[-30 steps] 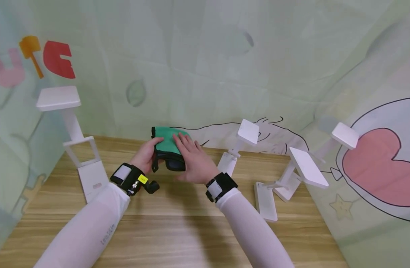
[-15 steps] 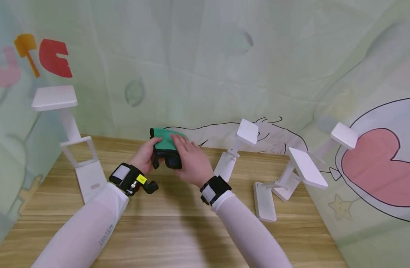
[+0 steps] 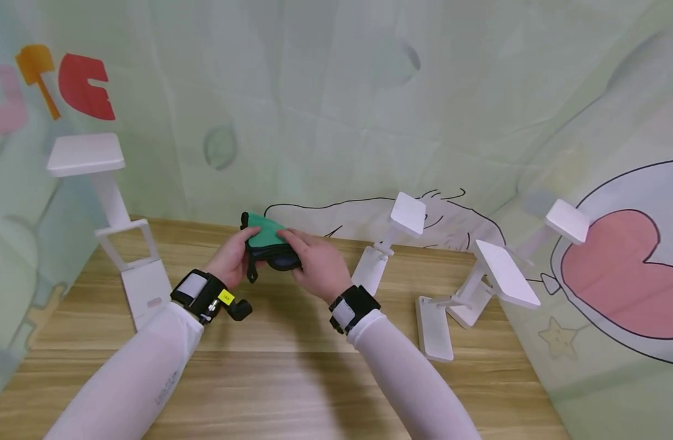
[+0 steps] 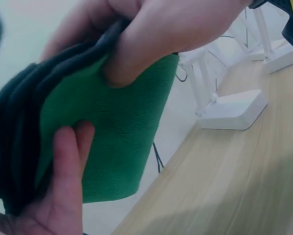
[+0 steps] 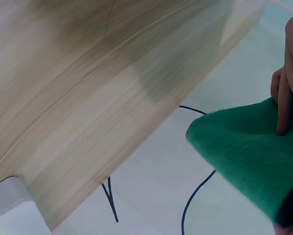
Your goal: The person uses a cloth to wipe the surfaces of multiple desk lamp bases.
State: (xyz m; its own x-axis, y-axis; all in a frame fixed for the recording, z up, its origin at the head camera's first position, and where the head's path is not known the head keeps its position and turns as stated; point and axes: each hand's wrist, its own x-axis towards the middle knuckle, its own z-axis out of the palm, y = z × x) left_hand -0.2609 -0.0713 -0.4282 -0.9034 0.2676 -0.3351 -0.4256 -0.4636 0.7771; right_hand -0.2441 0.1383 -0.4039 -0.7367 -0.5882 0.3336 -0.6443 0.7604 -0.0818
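Note:
A folded green cloth item [image 3: 266, 231] with black edging and a dangling black tab is held above the table; its exact kind is not clear. My left hand [image 3: 228, 260] pinches its left side, thumb on the green face. At the right side, my right hand [image 3: 322, 266] grips it, with several fingers hidden behind it. In the left wrist view, the green cloth item [image 4: 112, 127] shows layered black edges, with the right hand [image 4: 161, 34] over its top and fingers of the left hand [image 4: 65, 181] against its lower part. The right wrist view shows a rounded green corner.
White folding desk lamps stand around: a tall one [image 3: 85, 156] at left, a small one [image 3: 408, 214] behind the right hand, and others [image 3: 507, 275] at right. The wooden table [image 3: 248, 391] ends at a printed curtain [image 3: 336, 122].
The right hand's fingers lay spread flat on the green face; they have curled round its right side. Less green face shows, and the cloth item has shifted slightly left.

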